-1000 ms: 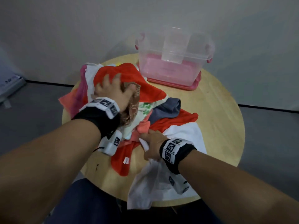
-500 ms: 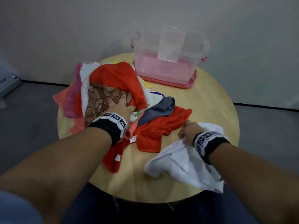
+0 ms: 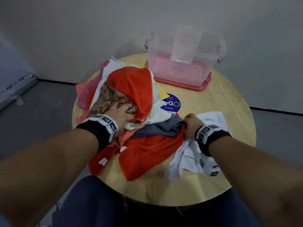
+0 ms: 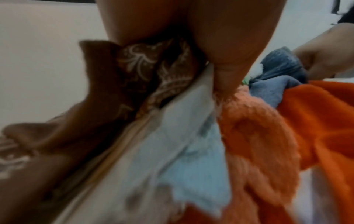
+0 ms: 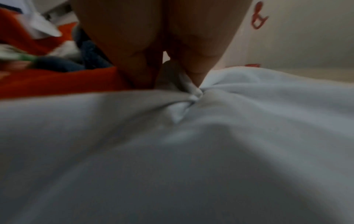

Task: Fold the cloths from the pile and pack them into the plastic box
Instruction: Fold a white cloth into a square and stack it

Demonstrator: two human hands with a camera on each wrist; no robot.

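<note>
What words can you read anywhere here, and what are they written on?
"yGO", partly covered by cloth: round blue sticker on the round wooden table.
"as you go": same sticker, below it.
Small lines at the sticker's top: too blurred.
Black-and-white wristband squares: patterns, not words.

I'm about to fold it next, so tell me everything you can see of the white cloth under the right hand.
The white cloth is thin, soft fabric, crumpled and unfolded. It lies on the round wooden table at its right front, pulled clear of the pile, with one part trailing toward the near edge. The right hand pinches a bunched fold of it, wrinkles radiating from the pinch. Its left edge meets the red towel.
</note>
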